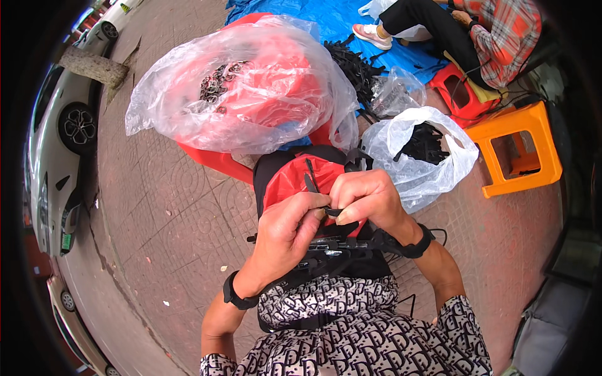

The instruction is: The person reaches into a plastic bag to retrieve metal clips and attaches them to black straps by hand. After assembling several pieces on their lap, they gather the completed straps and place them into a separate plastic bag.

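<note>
My left hand (290,227) and my right hand (371,199) meet above my lap, fingers pinched together. Between their fingertips runs a narrow black strap (333,212), gripped from both sides. A loose black end (311,178) sticks up past the fingers; whether it joins the strap cannot be seen. Beneath the hands, a red plastic sheet (290,177) covers part of my lap. Just ahead, a clear plastic bag (160,94) lies over a red stool (216,161), with small dark metal pieces (216,83) heaped in it.
To the right, a whitish plastic bag (411,185) holds black straps (425,144). More black straps (357,69) lie on a blue tarp (288,7). Another person (501,44) sits beyond, near a red stool (454,94) and an orange stool (545,141). Parked cars (53,150) line the left.
</note>
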Demonstrator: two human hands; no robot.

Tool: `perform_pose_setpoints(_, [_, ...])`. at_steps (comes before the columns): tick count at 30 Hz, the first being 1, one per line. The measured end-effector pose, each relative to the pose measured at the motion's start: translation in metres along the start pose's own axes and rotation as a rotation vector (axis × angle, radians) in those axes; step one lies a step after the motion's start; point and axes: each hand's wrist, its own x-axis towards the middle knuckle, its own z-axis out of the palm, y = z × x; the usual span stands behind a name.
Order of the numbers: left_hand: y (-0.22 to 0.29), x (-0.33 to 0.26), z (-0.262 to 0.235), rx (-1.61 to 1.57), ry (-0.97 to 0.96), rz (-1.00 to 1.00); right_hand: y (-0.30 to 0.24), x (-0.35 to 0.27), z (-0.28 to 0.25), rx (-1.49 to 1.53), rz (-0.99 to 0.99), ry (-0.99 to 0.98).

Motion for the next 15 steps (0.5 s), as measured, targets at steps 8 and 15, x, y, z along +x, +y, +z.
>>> perform_pose_setpoints(8, [0.001,-0.0024,0.0009,-0.031,-0.005,-0.051,-0.001,-0.0012,0.0008,-0.067,-0.057,0.004])
perform_pose_setpoints(15, [-0.0011,-0.0041,0.003,-0.029,-0.008,-0.044,0.0001,-0.0013,-0.0013,-0.055,-0.044,0.002])
